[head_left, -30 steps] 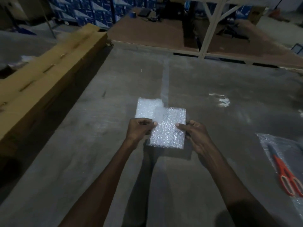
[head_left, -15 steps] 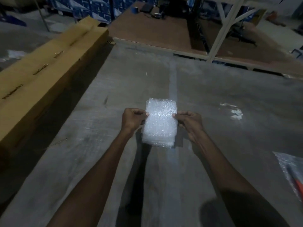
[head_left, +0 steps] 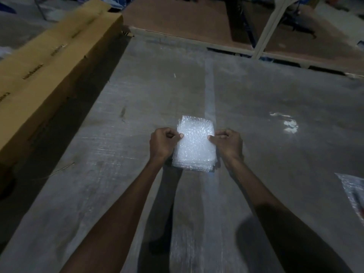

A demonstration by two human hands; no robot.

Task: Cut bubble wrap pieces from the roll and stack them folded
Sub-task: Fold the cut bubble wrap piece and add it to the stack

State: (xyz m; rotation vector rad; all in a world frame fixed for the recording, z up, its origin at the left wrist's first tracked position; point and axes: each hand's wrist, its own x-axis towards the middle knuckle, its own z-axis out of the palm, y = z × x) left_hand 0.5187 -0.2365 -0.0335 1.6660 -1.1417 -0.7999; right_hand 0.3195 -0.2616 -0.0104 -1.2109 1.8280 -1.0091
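Bubble wrap (head_left: 195, 143), folded into a thick, milky white pad with layered edges showing along its near end, sits pinched between your two hands. Your left hand (head_left: 162, 143) nips its left edge between thumb and curled fingers; your right hand (head_left: 228, 143) does the same on the right edge. The pad's long axis runs straight away from you, along the pale stripe on the floor (head_left: 118, 194). Bare concrete lies open all round it. A long box (head_left: 49, 66) borders the floor's left edge, well apart; more wrap (head_left: 352, 186) shows at the right edge.
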